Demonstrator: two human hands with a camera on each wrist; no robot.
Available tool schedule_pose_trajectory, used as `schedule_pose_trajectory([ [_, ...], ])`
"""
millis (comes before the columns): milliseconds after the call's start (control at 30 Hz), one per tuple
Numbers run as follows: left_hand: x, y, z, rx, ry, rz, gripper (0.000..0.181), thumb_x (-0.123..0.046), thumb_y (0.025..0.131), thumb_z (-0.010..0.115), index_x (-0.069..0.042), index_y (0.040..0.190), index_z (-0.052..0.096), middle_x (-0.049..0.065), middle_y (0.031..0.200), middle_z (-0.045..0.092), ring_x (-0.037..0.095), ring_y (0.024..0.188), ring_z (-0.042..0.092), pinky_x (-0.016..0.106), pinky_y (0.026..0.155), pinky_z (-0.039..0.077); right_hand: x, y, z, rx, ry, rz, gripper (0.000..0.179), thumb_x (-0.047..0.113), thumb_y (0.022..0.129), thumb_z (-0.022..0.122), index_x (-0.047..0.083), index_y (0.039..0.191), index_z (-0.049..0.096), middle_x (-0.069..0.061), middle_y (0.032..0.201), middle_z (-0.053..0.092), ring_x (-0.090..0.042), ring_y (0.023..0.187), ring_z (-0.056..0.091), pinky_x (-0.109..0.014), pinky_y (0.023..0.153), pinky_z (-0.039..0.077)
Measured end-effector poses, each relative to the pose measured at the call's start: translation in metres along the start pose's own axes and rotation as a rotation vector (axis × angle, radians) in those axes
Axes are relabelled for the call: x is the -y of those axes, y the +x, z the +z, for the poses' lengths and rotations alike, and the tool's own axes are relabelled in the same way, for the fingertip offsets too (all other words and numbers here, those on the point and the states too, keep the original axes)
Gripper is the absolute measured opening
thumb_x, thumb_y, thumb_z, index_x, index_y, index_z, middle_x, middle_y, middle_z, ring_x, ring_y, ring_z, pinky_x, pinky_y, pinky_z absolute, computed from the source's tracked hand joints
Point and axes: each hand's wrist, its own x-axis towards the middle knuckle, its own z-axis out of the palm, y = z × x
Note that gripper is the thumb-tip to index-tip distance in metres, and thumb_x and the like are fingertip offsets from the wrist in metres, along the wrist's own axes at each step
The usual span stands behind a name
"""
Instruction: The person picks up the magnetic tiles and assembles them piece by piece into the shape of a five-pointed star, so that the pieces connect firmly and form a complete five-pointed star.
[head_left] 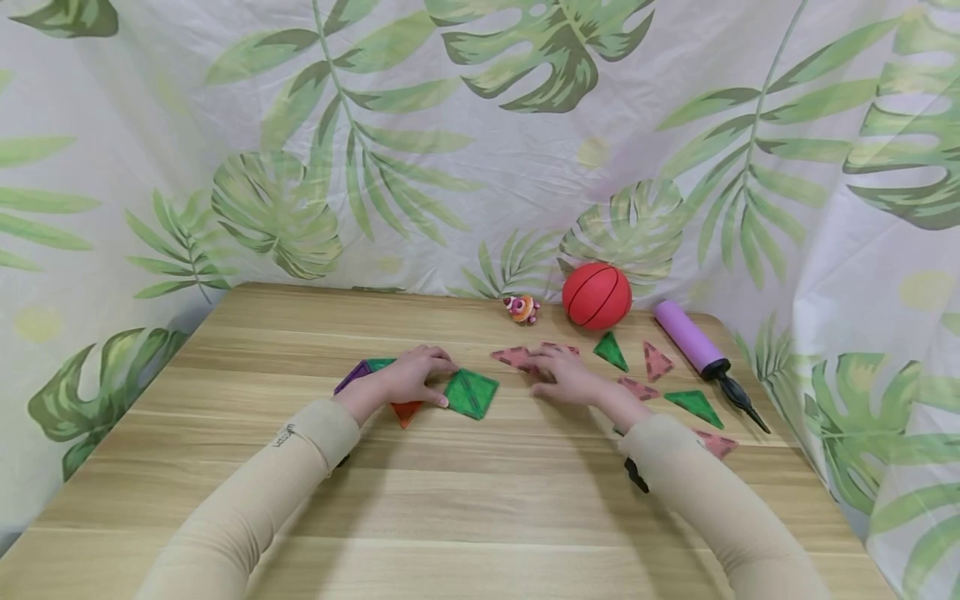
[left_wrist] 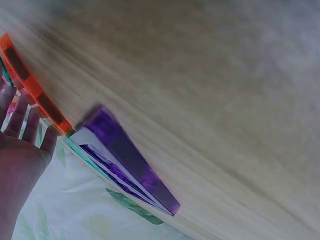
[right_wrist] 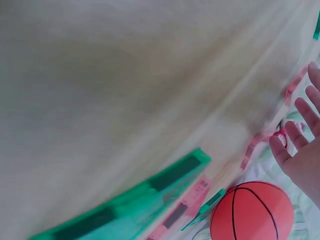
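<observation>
In the head view, my left hand (head_left: 411, 377) lies beside a green square (head_left: 472, 393) formed by two triangular magnetic tiles, thumb at its left edge. Partly beneath that hand are an orange tile (head_left: 406, 413) and a purple tile (head_left: 351, 377). The left wrist view shows the purple tile (left_wrist: 130, 155) and orange tile (left_wrist: 37, 90) close to the hand's loosely extended fingers. My right hand (head_left: 567, 375) reaches over the table with spread fingers, the tips at a pink triangular tile (head_left: 512, 357). Whether they touch it is unclear.
More triangular tiles lie around the right forearm, including a green tile (head_left: 611, 351) and a pink tile (head_left: 657, 361). At the back stand a red ball (head_left: 597, 297) and a small colourful toy (head_left: 522, 309). A purple hand pump (head_left: 693, 339) lies at the right edge.
</observation>
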Motion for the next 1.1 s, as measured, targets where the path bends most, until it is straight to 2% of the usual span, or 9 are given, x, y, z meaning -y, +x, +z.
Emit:
schedule_pose_trajectory([
  [133,0.001,-0.001,0.001,-0.021,0.004,0.006,0.064,-0.04,0.08,0.072,-0.012,0.134,0.054,0.009,0.132,0.049,0.03,0.124,0.042,0.053,0.104,0.031,-0.007,0.015,-0.003,-0.025,-0.06,0.033,0.052,0.026,0.088,0.067,0.006,0.134,0.052,-0.018,0.137,0.049,-0.038,0.128,0.039,-0.056,0.108,0.025],
  [367,0.0,-0.002,0.002,-0.014,0.004,-0.001,0.063,-0.04,0.081,0.072,-0.013,0.135,0.053,0.009,0.134,0.048,0.031,0.125,0.04,0.053,0.105,0.029,-0.014,0.031,0.0,0.022,-0.081,0.074,0.048,0.029,0.09,0.064,0.012,0.134,0.054,-0.013,0.138,0.048,-0.035,0.13,0.037,-0.057,0.105,0.027],
  [567,0.0,0.002,-0.001,0.001,0.056,0.007,0.063,-0.043,0.079,0.073,-0.014,0.133,0.056,0.009,0.131,0.05,0.03,0.123,0.039,0.054,0.104,0.029,-0.017,0.022,0.0,0.055,-0.079,0.047,0.045,0.025,0.09,0.065,0.011,0.132,0.056,-0.013,0.138,0.047,-0.034,0.128,0.036,-0.054,0.107,0.025],
  [833,0.009,0.011,-0.01,-0.013,0.076,0.0,0.062,-0.04,0.079,0.074,-0.012,0.132,0.056,0.012,0.128,0.051,0.033,0.12,0.04,0.057,0.101,0.029,-0.019,0.0,-0.003,0.079,-0.03,-0.069,0.044,0.019,0.088,0.067,0.01,0.13,0.057,-0.011,0.135,0.05,-0.037,0.135,0.031,-0.055,0.11,0.022],
  [1000,0.014,0.015,-0.012,-0.033,0.104,-0.028,0.061,-0.04,0.08,0.073,-0.012,0.132,0.056,0.013,0.128,0.051,0.034,0.119,0.04,0.057,0.1,0.03,-0.014,-0.009,-0.002,0.095,-0.002,-0.143,0.044,0.017,0.088,0.067,0.009,0.13,0.057,-0.009,0.133,0.052,-0.033,0.132,0.036,-0.05,0.108,0.028],
  [1100,0.016,0.017,-0.012,-0.045,0.088,-0.039,0.062,-0.04,0.08,0.073,-0.012,0.133,0.055,0.015,0.128,0.05,0.035,0.12,0.039,0.057,0.1,0.029,-0.01,-0.013,-0.001,0.101,0.006,-0.186,0.043,0.017,0.088,0.067,0.01,0.13,0.057,-0.008,0.134,0.053,-0.029,0.13,0.04,-0.049,0.108,0.03],
])
